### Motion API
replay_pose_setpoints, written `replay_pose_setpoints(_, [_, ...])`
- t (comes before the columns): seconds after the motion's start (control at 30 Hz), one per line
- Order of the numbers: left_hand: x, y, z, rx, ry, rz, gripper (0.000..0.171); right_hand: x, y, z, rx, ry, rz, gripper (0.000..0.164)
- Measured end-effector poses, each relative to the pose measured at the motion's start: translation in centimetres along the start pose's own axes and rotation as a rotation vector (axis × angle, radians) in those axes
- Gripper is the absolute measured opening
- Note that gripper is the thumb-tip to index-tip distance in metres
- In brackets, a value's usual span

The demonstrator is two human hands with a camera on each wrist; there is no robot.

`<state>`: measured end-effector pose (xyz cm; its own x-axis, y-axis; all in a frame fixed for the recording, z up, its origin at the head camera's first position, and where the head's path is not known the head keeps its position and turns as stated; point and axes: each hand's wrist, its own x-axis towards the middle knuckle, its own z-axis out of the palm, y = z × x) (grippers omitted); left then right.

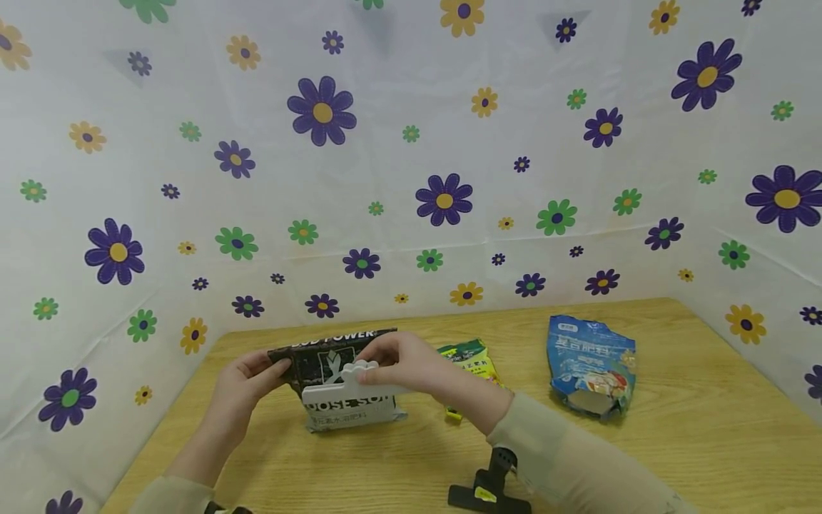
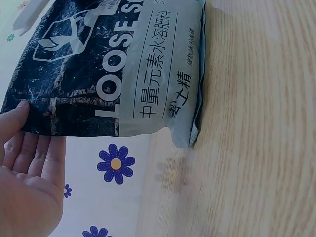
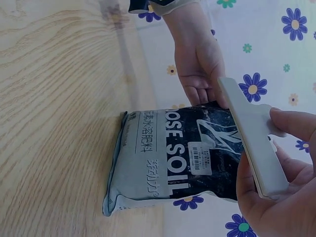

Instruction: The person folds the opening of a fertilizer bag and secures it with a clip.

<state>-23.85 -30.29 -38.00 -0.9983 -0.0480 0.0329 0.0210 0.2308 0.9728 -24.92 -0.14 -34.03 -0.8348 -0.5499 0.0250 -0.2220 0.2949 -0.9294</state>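
Observation:
A black and pale grey fertilizer bag (image 1: 353, 416) with "LOOSE SOIL" lettering stands upright on the wooden table. My left hand (image 1: 232, 392) pinches its upper left corner, thumb on the printed front and the other fingers behind, as the left wrist view shows at the bag's dark end (image 2: 74, 111). In my right hand (image 1: 411, 360) is a long white bag clip (image 1: 329, 394) with a scalloped grip, pinched between thumb and fingers. The clip overlaps the bag's front in the head view; in the right wrist view, the clip (image 3: 256, 140) lies across near the bag's top.
Right of the bag, a green and yellow packet (image 1: 472, 357) lies partly behind my right forearm. Farther right is a crumpled blue bag (image 1: 587, 357). A black device with a yellow label (image 1: 489, 492) shows beneath my right sleeve. Flower-printed sheeting (image 1: 385, 164) encloses the table's back and sides.

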Motion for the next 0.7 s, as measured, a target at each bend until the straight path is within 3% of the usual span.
replay_pose_setpoints(0.17, [0.0,0.0,0.0,0.001,0.002,-0.010,0.027,0.1,-0.3,-0.1,0.010,0.004,0.012,0.025])
replay_pose_setpoints(0.4, [-0.1,0.3,0.1,-0.010,-0.004,-0.010,0.025,0.1,-0.5,-0.1,-0.009,0.010,0.008,0.025])
replay_pose_setpoints(0.7, [-0.1,0.1,-0.1,-0.048,-0.009,0.018,0.011,0.0,-1.5,-0.3,-0.024,-0.010,-0.033,0.025])
